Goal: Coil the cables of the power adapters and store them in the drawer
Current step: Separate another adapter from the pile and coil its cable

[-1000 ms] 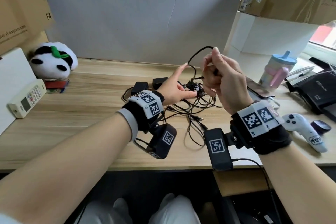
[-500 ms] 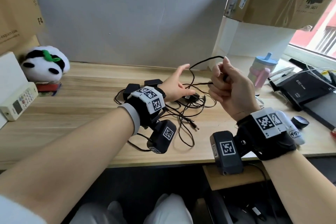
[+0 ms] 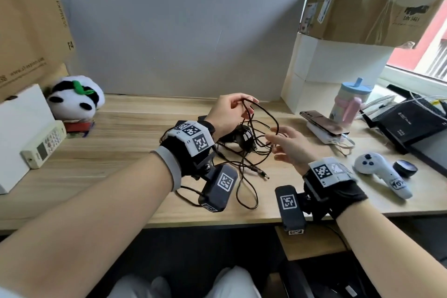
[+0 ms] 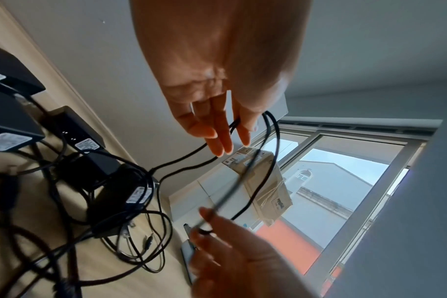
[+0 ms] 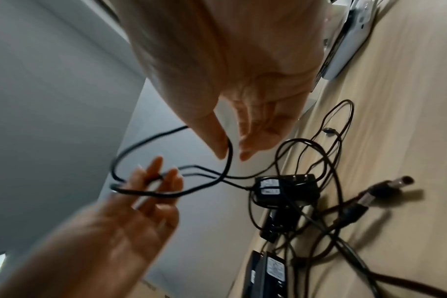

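— Starting nearest us, what is loose on the desk (image 3: 108, 152)?

— Slack. One loop (image 3: 249, 207) lies at 6 o'clock of the tangle, by the front edge, and a bare plug (image 3: 263, 176) rests just beyond it. I cannot tell which adapter either belongs to.

— And the right hand (image 3: 287, 145)?

— It sits at 3 o'clock of the pile, above the desk. Its fingers are loosely spread and the cable (image 4: 278, 141) runs between thumb and forefinger without being squeezed. I judge that is the proper job for it: guide the strand, feed one even turn at a time, and let it slide.

— The power adapters (image 3: 242, 138) themselves?

— Heaped in the middle of the desk with several leads crossing over them. Before each new turn I would lift gently; if a neighbouring lead rises too, stop and free it instead of pulling.

— The left hand (image 3: 229, 113)?

— At 12 o'clock of the pile, raised, pinching the tops of the gathered loops between thumb and fingers. It should stay the anchor, with every turn laid the same size beside the one before, so nothing twists.

— Anything beyond to mind?

— A phone (image 3: 324, 123) at 2 o'clock, well apart. The drawer I cannot make out for certain.
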